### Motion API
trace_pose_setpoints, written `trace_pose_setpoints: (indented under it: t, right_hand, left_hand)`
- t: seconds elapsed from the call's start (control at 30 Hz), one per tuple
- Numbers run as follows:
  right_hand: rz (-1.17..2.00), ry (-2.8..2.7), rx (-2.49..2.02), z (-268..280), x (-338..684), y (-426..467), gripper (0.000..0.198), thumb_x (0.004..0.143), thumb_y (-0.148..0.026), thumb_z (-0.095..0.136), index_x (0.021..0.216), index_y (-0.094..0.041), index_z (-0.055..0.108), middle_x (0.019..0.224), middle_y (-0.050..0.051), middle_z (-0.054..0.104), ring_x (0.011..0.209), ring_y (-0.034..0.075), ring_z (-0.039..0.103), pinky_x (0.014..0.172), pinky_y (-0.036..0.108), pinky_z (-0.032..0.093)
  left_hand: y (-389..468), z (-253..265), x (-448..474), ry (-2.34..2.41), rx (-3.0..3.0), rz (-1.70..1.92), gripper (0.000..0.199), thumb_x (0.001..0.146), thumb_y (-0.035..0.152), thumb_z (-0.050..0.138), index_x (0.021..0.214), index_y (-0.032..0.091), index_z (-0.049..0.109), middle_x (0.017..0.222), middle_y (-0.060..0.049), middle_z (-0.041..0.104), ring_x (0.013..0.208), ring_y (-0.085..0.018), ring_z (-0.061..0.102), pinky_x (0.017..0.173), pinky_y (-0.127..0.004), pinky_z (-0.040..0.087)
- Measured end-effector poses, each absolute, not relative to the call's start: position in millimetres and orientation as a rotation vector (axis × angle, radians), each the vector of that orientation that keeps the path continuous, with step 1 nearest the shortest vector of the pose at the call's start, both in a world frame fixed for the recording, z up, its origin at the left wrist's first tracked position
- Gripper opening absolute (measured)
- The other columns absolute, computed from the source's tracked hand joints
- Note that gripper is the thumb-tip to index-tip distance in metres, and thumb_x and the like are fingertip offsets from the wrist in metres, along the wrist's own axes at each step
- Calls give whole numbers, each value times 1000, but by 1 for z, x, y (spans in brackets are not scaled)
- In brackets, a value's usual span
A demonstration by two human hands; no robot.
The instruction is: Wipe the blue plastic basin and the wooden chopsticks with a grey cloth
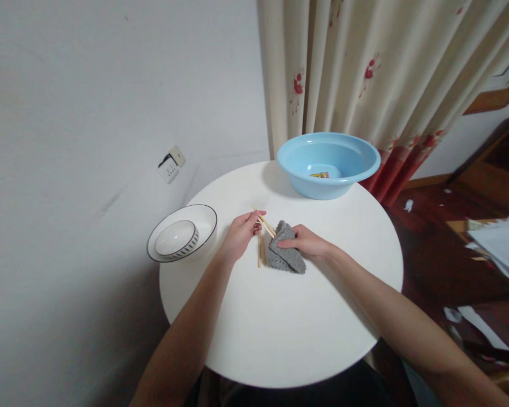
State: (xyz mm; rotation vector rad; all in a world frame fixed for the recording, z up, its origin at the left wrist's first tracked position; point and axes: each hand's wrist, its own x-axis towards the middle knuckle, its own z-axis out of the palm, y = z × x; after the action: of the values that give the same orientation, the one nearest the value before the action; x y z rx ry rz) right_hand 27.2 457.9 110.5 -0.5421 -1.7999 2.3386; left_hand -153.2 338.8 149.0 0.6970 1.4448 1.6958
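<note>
At the frame's centre, the left hand (242, 233) pinches chopsticks (270, 229) near one end, ideally steadily; just rightward, a grey cloth (285, 253) covers their other end, grasped by the right hand (309, 241), whose pressure should be even.

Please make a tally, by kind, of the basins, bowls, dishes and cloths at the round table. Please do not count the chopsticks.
Light blue basin: 1
Small bowl: 1
Wide dark-rimmed dish: 1
Grey cloth: 1
Total: 4
</note>
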Motion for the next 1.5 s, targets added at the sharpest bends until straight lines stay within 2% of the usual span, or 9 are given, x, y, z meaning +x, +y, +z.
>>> trace_pose_setpoints:
  t: [0.1,0.23,0.4,0.77,0.93,1.07,1.37,1.5]
  right_hand:
    - [2326,-1853,-556,112,29,459,44,61,-45,97,85,-12,82,85,7,80,73,17,70,76,32,56]
    - [2327,-1899,-543,116,29,458,43,60,-45,97,85,-13,82,85,6,80,75,18,71,75,32,57]
    - [2336,-1879,-555,116,28,457,43,58,-43,98,82,-13,81,83,6,80,73,18,70,75,33,57]
    - [2355,-1832,-555,113,28,458,42,62,-44,97,86,-13,82,86,6,80,75,17,71,79,33,56]
    - [2386,-1838,-540,117,29,457,44,60,-44,98,85,-12,82,86,6,80,76,17,70,78,32,55]
    - [2381,-1858,-541,119,29,456,44,60,-44,98,86,-12,82,86,6,80,76,17,70,78,31,54]
    - [2397,-1841,-523,119,30,456,43,60,-43,98,85,-13,82,86,6,80,76,17,70,78,31,55]
    - [2389,-1850,-519,118,29,457,44,59,-44,98,85,-12,82,85,6,80,75,17,70,77,31,54]
  left_hand:
    - [339,147,-158,1511,697,1785,56,67,61,89,94,12,80,71,0,56,63,-8,46,58,-25,33]
    - [341,144,-162,1587,717,1848,44,63,52,92,79,14,79,68,-1,56,63,-8,43,57,-25,31]
    - [342,144,-160,1568,717,1841,41,61,48,93,82,14,82,81,-5,65,69,-10,49,62,-26,36]
    - [341,144,-160,1562,743,1824,39,63,47,92,80,14,80,97,-9,72,72,-10,52,67,-27,42]
    - [341,141,-165,1591,726,1924,45,64,51,92,89,14,81,80,-5,67,69,-10,51,66,-26,40]
    - [341,140,-166,1608,806,1893,46,66,55,91,85,15,81,72,-3,63,67,-11,49,63,-26,38]
    - [341,142,-162,1626,835,1836,45,67,55,90,84,14,82,67,-1,58,65,-10,46,60,-27,33]
    - [342,140,-163,1617,806,1848,45,65,54,91,83,14,82,70,-2,61,65,-10,47,60,-26,34]
